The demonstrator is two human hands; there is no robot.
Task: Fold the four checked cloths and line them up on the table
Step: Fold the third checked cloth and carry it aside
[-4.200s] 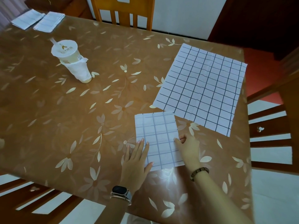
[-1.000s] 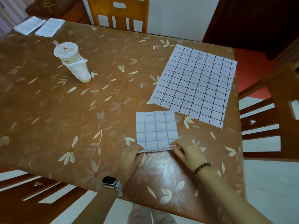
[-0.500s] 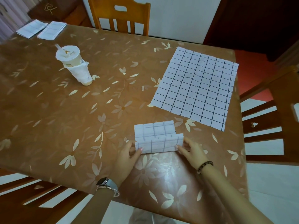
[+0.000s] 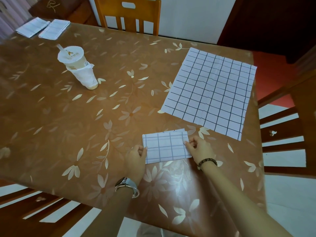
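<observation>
A small folded checked cloth [image 4: 166, 147] lies flat near the front edge of the table. My left hand [image 4: 137, 155] pinches its left edge and my right hand [image 4: 199, 147] pinches its right edge. Behind it to the right, a large checked cloth [image 4: 211, 91] lies spread open. Two folded checked cloths [image 4: 32, 28] [image 4: 54, 29] sit side by side at the far left corner.
A sealed drink cup [image 4: 77, 65] with a straw and a white wrap stands left of centre on the brown flowered table [image 4: 85, 120]. Wooden chairs stand at the far side [image 4: 127, 14], the right [image 4: 290, 134] and the near left [image 4: 25, 207].
The near half of the small cloth was lifted and folded away from me onto the far half, so it now lies flat as a narrower rectangle. Both hands moved to its side edges.
</observation>
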